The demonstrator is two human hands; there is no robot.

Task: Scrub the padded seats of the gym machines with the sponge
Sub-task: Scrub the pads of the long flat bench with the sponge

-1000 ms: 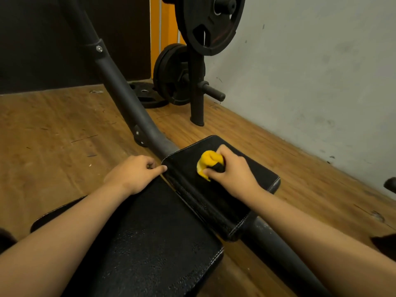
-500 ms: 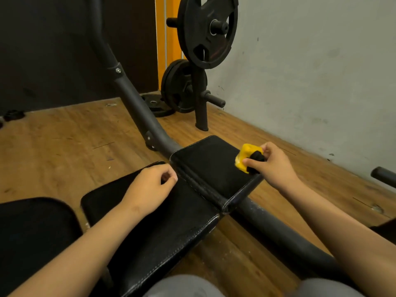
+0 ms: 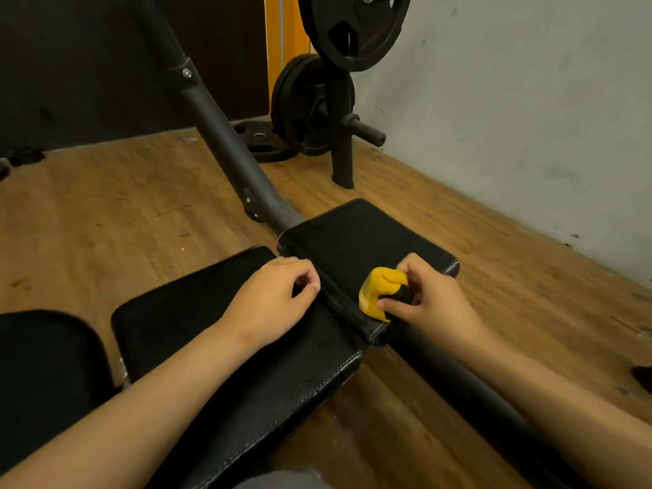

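The sponge (image 3: pixel 379 292) is yellow foam with a dark scouring face, and it shows bent nearly double, a fold of yellow bulging up and out between thumb and fingers. It looks light and very soft, so it should crush under any squeeze and spring back when let go. If it is wet it may turn slick and weep onto the vinyl. A hold across the middle seems best, with the thumb on one long side, the fingers on the other and the palm above, so that pressure goes down through the foam and not through the fingertips. The right grip (image 3: pixel 428 301) is grasping it in just that way, thumb low on the near side and fingers curled over the top. It presses the sponge onto the near corner of the small pad (image 3: pixel 356 238), close to the stitched seam where that pad meets the seat (image 3: pixel 218 333). The left grip (image 3: pixel 275 294) rests on the far edge of the seat beside the same seam, its fingers loosely curled with nothing seen in them, and it looks to be bracing. Both cushions are black textured vinyl, probably firm beneath, and the grain may catch the scouring side. The small pad sits on a dark tube (image 3: pixel 225 142) that slopes up from the wooden floor (image 3: pixel 106 213). Weight plates (image 3: pixel 356 26) hang on a stand by the wall.
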